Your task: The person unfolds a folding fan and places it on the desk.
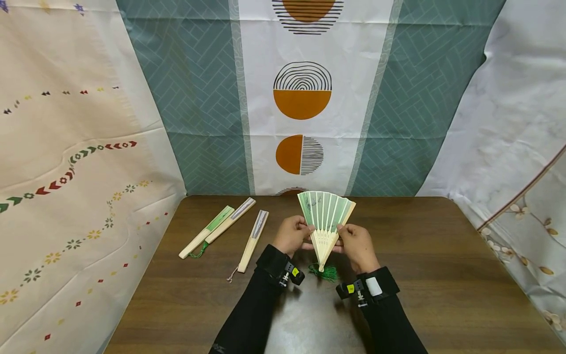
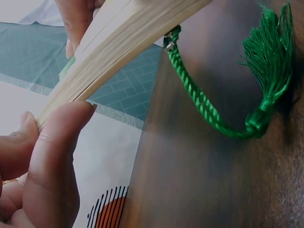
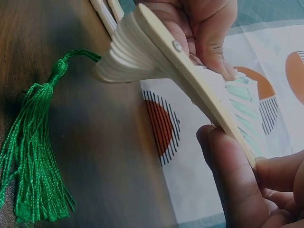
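Note:
A green folding fan [image 1: 326, 216] with pale wooden ribs is partly spread, its pivot end pointing down toward the person. On its left edge, my left hand [image 1: 293, 234] pinches the outer rib between thumb and fingers. The opposite edge is pinched by my right hand [image 1: 357, 245]. Below the pivot, a green tassel [image 1: 325, 272] hangs on a braided cord, which both wrist views show up close. In the right wrist view the fingers [image 3: 240, 175] grip the flat outer rib, and the stacked rib ends fan out near the metal pivot.
Left of the hands lie several closed fans: a green one [image 1: 207, 232], a grey-topped one [image 1: 231, 220] touching it, and another grey-topped one [image 1: 253, 241] nearer my left arm. The brown wooden table [image 1: 442, 295] meets a patterned cloth [image 1: 208, 98] at its far edge.

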